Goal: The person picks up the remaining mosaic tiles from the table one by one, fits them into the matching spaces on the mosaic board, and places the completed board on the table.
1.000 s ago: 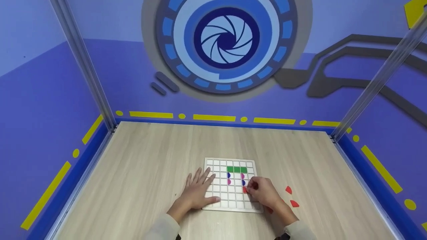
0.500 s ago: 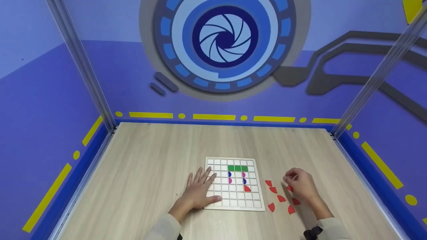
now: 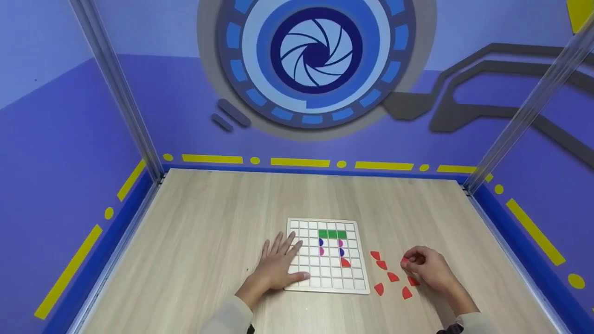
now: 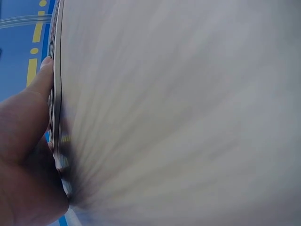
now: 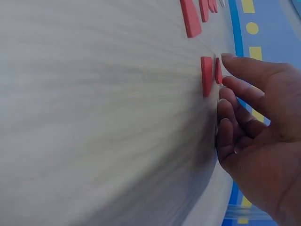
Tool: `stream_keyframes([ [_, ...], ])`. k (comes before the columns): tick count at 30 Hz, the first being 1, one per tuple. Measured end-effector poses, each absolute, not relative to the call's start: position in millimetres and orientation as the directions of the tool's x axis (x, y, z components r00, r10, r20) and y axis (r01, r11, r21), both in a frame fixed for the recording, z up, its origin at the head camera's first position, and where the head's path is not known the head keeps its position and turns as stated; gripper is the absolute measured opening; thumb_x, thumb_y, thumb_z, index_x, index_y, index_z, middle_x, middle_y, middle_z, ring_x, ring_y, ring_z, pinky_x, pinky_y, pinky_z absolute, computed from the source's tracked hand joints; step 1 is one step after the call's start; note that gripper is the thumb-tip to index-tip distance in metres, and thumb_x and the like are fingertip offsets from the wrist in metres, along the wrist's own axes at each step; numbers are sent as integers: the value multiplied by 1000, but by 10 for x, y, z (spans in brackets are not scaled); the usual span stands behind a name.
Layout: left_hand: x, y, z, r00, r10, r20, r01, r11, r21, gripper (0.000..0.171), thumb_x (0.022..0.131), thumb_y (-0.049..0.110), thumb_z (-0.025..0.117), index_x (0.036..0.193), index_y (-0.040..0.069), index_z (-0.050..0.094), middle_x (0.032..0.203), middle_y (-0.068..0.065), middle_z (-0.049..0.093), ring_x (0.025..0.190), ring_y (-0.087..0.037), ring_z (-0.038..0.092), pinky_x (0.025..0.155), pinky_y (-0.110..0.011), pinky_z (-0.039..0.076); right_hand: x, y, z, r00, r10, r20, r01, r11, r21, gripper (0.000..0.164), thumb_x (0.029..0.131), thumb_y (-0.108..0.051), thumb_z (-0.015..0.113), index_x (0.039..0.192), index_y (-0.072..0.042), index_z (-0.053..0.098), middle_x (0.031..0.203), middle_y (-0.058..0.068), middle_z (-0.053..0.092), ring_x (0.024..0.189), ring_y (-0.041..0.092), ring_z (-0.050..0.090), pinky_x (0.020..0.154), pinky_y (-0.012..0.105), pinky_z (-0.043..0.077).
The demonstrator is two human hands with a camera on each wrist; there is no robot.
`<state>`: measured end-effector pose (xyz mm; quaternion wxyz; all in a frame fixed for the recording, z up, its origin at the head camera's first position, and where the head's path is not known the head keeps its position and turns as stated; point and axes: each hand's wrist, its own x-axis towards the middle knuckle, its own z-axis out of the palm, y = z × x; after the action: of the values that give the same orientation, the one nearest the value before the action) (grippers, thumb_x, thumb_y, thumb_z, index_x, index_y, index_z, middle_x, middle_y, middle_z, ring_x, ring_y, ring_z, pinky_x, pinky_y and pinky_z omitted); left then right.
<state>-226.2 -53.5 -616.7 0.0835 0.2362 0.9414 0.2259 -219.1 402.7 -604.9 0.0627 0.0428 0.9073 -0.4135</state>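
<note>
Wood-grained tabletop (image 3: 218,218) is supporting a grid board (image 3: 323,271) partly beneath the left hand (image 3: 274,270), which, splayed wide, is presumably steadying it, while the right hand (image 3: 430,268) is fingertip-pinching a thin red piece (image 5: 218,71) beside loose red pieces (image 3: 392,277).

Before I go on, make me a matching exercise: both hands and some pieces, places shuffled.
1 Left hand
2 Right hand
3 Three green square pieces
4 Red quarter-circle piece on the white gridded board

A Second row from the board's far edge
B Just below a dark-blue half-circle piece
C At a loose red quarter-circle piece
D Lying over the board's left side

Pairs: 1-D, 2-C, 3-A, 4-B
</note>
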Motion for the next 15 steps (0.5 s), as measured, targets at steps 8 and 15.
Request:
stream_keyframes([
  [8,-2270,-527,-6144,-878,478,-41,404,782,475,93,98,66,62,168,14,32,177,-14,13,162,-44,4,126,-69,1,-2173,4008,-6056,-995,24,-102,90,690,-718,10,97,-2,73,105,-7,71,95,7,63,87,23,56,65,26,51],
  [15,-2263,-530,-6172,-877,478,-48,400,783,476,93,98,66,63,168,14,32,177,-14,12,162,-44,3,125,-69,1,-2181,3862,-6029,-992,4,-124,93,689,-719,14,98,-7,75,112,-7,71,96,6,65,88,23,58,69,26,53],
])
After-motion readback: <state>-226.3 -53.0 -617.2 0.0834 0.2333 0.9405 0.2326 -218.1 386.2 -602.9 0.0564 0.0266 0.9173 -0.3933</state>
